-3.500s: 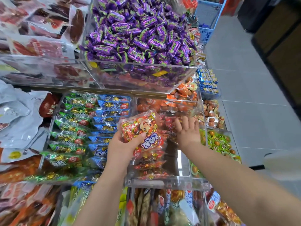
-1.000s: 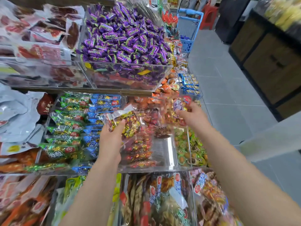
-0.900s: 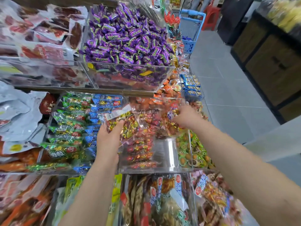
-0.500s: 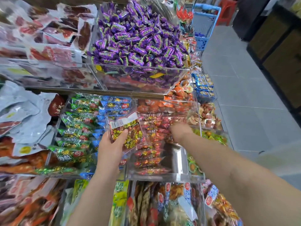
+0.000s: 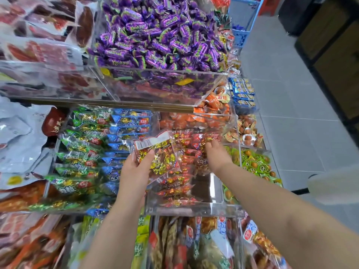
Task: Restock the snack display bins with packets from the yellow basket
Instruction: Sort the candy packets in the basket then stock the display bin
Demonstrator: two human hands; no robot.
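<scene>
My left hand (image 5: 136, 169) grips a clear bag of small red and gold snack packets (image 5: 157, 152), with a white barcode label on top, held over the left side of a clear acrylic bin (image 5: 194, 209). Red packets (image 5: 174, 189) lie in a row in that bin. My right hand (image 5: 215, 156) reaches into the bin's far part, palm down, its fingers among the red packets; whether they hold one I cannot tell. The yellow basket is out of view.
Bins of green packets (image 5: 77, 152) and blue packets (image 5: 128, 136) sit to the left. A bin of purple candies (image 5: 161, 39) overhangs from the shelf above. Orange snacks (image 5: 211, 111) and green cups (image 5: 254, 164) lie to the right. A blue basket (image 5: 240, 26) stands on the tiled aisle (image 5: 291, 123).
My right hand, which held packets up above the bin a second ago, has come down into the bin's far part. My left hand keeps hold of the bag in about the same place.
</scene>
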